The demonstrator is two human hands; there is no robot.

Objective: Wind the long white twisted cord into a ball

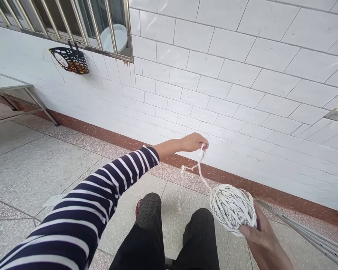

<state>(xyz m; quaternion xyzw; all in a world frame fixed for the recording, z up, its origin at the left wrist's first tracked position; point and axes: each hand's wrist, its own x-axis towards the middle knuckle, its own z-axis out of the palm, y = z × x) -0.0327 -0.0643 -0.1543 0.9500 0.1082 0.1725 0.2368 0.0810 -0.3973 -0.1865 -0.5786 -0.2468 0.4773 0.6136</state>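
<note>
My left hand (pixel 195 142) reaches forward in front of the tiled wall, its fingers closed on a white cord (pixel 200 161). From there the cord runs down to a big wound ball of white cord (pixel 232 208), and a thin frayed end dangles to the left. My right hand (pixel 260 232) grips the ball from its right side, thumb on the near face and the other fingers partly hidden behind it. The ball is held up near my right knee.
White tiles cover the wall (pixel 214 75). A barred window (pixel 64 22) has a black basket (pixel 70 60) hanging from it. A metal-legged table (pixel 11 84) stands at left. Pale strips (pixel 307 228) stretch along the right. My knees (pixel 150 210) are below.
</note>
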